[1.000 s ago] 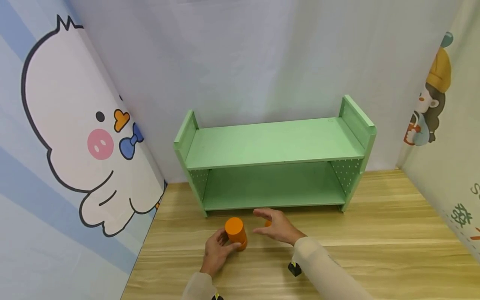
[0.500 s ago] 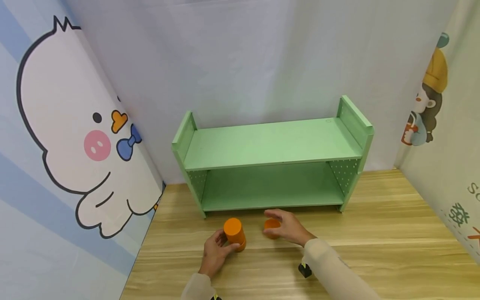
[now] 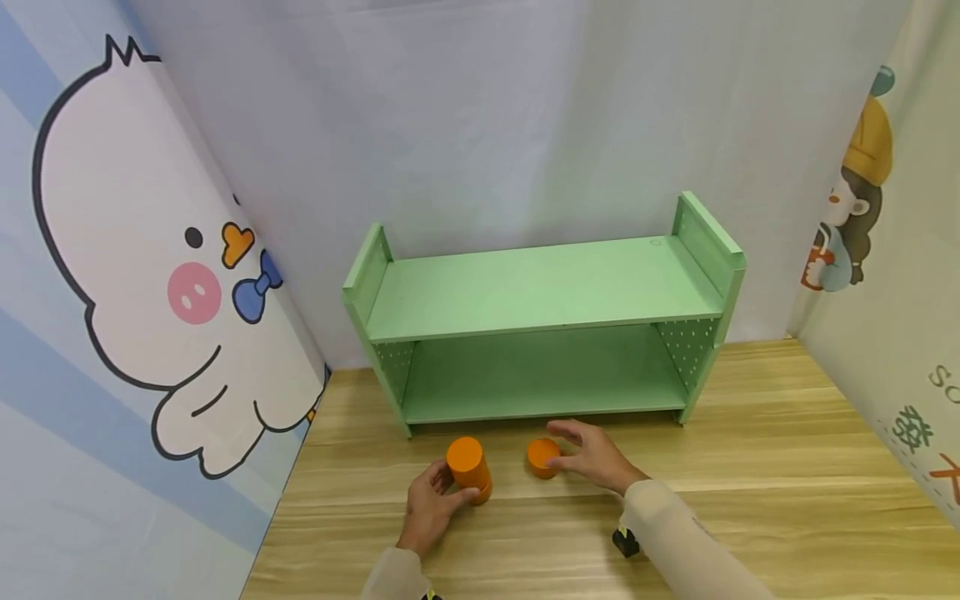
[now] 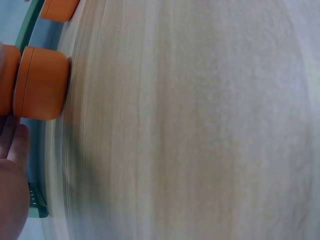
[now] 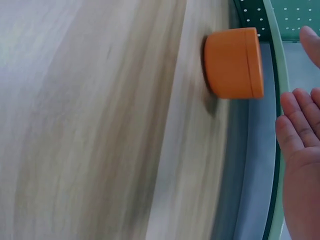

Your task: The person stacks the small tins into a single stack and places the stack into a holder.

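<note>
Two round orange containers with lids stand stacked on the wooden table. My left hand (image 3: pixel 431 510) holds the upper container (image 3: pixel 466 457), thumb on the near side and fingers round the far left. Below it the lower container (image 4: pixel 44 83) rests on the table, as the left wrist view shows. A single orange container (image 3: pixel 542 458) stands upright a little to the right of the stack. Beside that one, on its right, is my right hand (image 3: pixel 598 457), thumb and fingers spread apart. In the right wrist view its open palm holds nothing, apart from the container.
A green two-tier shelf (image 3: pixel 547 287) stands behind the containers against a pale curtain (image 3: pixel 465 125). Printed cloth hangs on the left and right sides. The wooden table (image 3: pixel 750 467) reaches out in front of and beside the shelf.
My right hand has moved to the right, away from the stack, uncovering the single container that it largely hid before. The left hand stays on the stack.
</note>
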A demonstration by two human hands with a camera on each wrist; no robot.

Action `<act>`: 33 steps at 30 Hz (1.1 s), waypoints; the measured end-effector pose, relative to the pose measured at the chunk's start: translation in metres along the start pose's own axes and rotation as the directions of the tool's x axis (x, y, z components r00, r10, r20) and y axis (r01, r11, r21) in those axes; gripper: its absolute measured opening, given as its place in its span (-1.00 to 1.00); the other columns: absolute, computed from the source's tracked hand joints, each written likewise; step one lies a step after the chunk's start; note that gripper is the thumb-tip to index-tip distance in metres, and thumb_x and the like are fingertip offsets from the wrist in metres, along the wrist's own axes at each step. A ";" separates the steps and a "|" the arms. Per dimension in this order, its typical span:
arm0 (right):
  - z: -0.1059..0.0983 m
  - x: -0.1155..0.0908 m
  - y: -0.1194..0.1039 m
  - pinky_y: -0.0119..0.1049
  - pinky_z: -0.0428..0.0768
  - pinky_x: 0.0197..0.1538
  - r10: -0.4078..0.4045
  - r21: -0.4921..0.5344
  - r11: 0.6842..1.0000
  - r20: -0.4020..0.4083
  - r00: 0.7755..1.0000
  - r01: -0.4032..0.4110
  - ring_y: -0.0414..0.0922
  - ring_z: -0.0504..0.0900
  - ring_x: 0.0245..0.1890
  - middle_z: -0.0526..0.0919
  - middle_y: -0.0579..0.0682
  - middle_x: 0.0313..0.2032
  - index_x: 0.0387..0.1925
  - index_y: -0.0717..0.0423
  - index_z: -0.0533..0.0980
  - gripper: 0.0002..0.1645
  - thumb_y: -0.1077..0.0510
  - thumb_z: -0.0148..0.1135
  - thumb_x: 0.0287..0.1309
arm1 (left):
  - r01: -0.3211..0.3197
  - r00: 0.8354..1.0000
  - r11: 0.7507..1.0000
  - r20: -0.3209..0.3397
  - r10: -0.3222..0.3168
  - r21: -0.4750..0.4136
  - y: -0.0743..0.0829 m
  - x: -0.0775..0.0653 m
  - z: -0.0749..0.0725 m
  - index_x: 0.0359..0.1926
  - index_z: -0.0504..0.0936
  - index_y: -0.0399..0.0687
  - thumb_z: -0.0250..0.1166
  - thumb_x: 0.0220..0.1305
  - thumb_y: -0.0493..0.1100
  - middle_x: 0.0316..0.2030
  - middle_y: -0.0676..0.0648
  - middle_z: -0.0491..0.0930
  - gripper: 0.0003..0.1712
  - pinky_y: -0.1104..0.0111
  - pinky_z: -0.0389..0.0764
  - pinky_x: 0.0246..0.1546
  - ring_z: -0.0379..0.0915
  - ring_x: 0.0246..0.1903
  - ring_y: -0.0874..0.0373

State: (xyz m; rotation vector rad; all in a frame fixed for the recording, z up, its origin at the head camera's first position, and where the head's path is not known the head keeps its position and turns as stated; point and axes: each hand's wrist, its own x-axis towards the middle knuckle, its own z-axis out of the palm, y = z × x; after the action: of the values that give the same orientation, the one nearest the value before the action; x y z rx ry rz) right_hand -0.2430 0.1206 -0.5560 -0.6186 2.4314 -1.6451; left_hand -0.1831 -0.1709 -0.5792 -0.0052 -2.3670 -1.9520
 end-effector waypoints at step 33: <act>0.007 0.000 0.015 0.16 0.42 0.31 0.031 -0.110 0.993 -0.005 1.000 -0.031 0.27 0.46 0.23 0.54 0.31 0.18 0.21 0.44 0.45 -0.26 0.24 0.55 0.02 | -0.011 1.000 1.000 -0.013 0.011 -0.003 -0.001 0.001 0.000 0.14 0.51 -0.50 0.59 -0.05 -0.36 0.10 -0.40 0.56 -0.29 0.06 0.56 0.19 0.50 0.14 -0.25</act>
State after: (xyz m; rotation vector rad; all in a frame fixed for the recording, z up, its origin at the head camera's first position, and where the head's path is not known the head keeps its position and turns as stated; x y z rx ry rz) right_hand -0.2446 0.1190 -0.5720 -0.5905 2.5340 -1.5105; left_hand -0.1837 -0.1716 -0.5804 -0.0058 -2.3512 -1.9447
